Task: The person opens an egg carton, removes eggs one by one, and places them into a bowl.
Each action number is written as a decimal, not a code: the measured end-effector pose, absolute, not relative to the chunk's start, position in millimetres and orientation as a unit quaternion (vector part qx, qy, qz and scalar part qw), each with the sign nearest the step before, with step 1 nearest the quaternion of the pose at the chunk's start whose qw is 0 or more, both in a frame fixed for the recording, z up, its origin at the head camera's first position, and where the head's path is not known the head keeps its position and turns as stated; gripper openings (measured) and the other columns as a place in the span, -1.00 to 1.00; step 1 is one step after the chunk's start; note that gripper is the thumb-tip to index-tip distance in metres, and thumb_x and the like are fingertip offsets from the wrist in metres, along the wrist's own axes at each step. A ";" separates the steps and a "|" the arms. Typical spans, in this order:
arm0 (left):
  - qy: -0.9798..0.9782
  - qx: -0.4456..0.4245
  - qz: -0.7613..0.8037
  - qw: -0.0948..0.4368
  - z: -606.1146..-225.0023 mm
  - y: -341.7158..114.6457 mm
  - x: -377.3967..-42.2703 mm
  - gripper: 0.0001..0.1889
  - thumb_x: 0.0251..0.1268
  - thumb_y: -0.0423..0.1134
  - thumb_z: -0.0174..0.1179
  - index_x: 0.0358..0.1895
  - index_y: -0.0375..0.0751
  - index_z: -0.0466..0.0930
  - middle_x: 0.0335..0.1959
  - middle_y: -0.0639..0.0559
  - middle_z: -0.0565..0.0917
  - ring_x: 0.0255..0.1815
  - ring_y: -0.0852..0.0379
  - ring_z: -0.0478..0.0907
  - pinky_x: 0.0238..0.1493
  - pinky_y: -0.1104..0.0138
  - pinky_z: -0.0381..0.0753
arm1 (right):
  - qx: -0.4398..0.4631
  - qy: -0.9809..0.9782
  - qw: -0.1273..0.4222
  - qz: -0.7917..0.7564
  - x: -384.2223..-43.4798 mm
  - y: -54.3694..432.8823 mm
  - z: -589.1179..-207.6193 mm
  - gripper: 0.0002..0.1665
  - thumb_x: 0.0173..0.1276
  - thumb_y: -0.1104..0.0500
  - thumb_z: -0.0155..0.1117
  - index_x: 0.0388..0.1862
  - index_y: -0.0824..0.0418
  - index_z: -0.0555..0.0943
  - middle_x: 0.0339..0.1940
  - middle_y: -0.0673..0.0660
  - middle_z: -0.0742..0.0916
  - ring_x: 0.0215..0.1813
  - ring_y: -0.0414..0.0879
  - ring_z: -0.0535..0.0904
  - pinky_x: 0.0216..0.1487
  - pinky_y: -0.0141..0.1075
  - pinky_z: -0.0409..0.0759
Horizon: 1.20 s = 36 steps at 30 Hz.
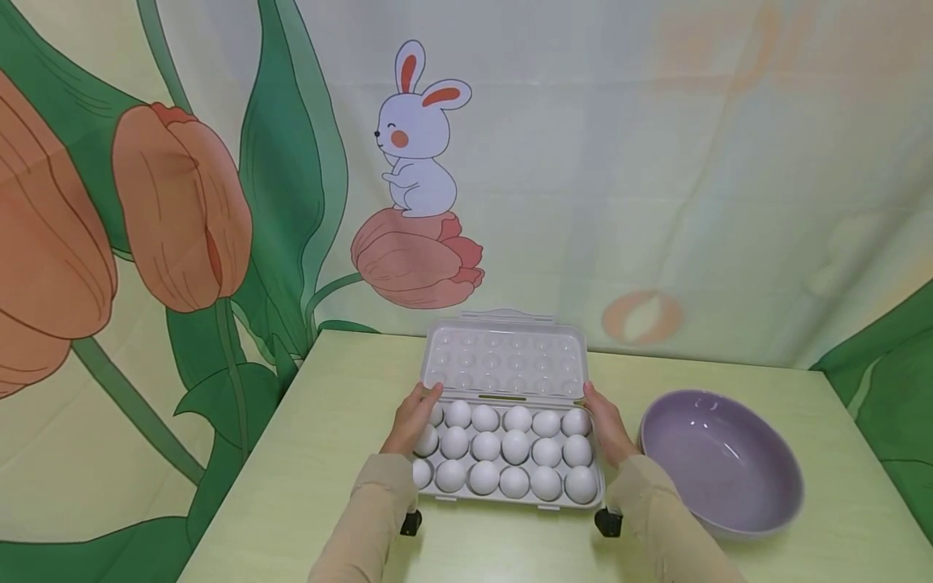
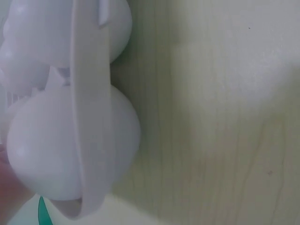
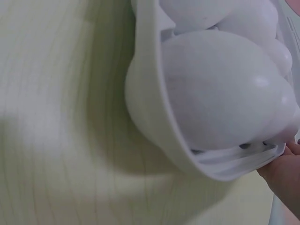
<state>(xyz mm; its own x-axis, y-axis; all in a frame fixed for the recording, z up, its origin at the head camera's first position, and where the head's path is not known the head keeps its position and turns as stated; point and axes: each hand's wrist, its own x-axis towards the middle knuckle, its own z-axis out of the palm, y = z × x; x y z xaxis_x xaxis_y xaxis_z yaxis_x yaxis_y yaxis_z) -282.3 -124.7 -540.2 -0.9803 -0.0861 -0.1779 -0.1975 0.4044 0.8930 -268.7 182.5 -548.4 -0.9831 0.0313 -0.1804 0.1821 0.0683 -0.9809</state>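
A white plastic egg carton [image 1: 496,500] filled with rows of white eggs [image 1: 515,447] is at the middle of the table. Its clear dimpled lid [image 1: 504,356] is folded back toward the wall. My left hand [image 1: 411,421] grips the carton's left side, thumb near the hinge end. On the opposite side, my right hand [image 1: 608,425] holds the carton the same way. Both wrist views show the carton's rim close up, with an egg [image 2: 47,145] at the left corner and another egg [image 3: 225,89] at the right. The fingers under the carton are mostly hidden.
A purple oval bowl [image 1: 717,461] stands to the right, beside my right forearm. The pale wood-grain table [image 1: 291,486] ends at a hanging cloth [image 1: 583,162] printed with tulips and a rabbit. A dark wrist device [image 1: 608,523] shows below the right sleeve.
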 end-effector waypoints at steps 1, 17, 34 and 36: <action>0.838 -0.084 0.536 0.051 -540.6 -125.2 -282.1 -0.25 0.24 0.17 -0.17 0.33 -0.31 -0.01 0.33 -0.24 0.12 0.36 -0.19 -0.03 0.32 0.00 -0.05 | 0.077 0.731 0.058 -0.675 -267.8 182.4 -548.2 -0.18 0.33 -0.25 -0.30 0.28 0.38 0.16 0.34 0.30 0.21 0.38 0.13 0.02 0.37 -0.03 -0.15; 0.849 -0.070 0.524 0.007 -536.1 -127.2 -279.5 -0.61 0.26 0.12 -0.14 -0.42 -0.18 0.30 -0.32 -0.11 0.46 -0.24 0.00 0.35 -0.20 0.25 0.32 | 0.092 0.736 0.066 -0.668 -265.1 182.6 -546.8 -0.15 0.30 -0.30 -0.31 0.23 0.39 0.24 0.30 0.29 0.28 0.36 0.06 0.06 0.37 -0.06 -0.15; 0.859 -0.052 0.502 0.078 -533.4 -136.9 -275.4 -0.34 0.24 0.16 -0.15 0.28 -0.24 0.12 0.28 -0.25 0.22 0.30 -0.20 0.12 0.27 -0.03 0.07 | 0.065 0.778 0.084 -0.620 -261.8 186.3 -539.8 -0.11 0.31 -0.32 -0.38 0.25 0.42 0.18 0.32 0.34 0.23 0.37 0.15 0.03 0.36 -0.02 -0.11; 0.868 -0.046 0.487 0.088 -530.9 -143.3 -271.1 -0.30 0.26 0.12 -0.16 0.33 -0.27 -0.01 0.32 -0.28 0.13 0.32 -0.23 0.05 0.28 -0.05 0.02 | 0.052 0.811 0.083 -0.577 -259.2 188.7 -534.0 -0.17 0.34 -0.26 -0.35 0.27 0.40 0.16 0.32 0.34 0.23 0.37 0.18 0.04 0.35 -0.02 -0.06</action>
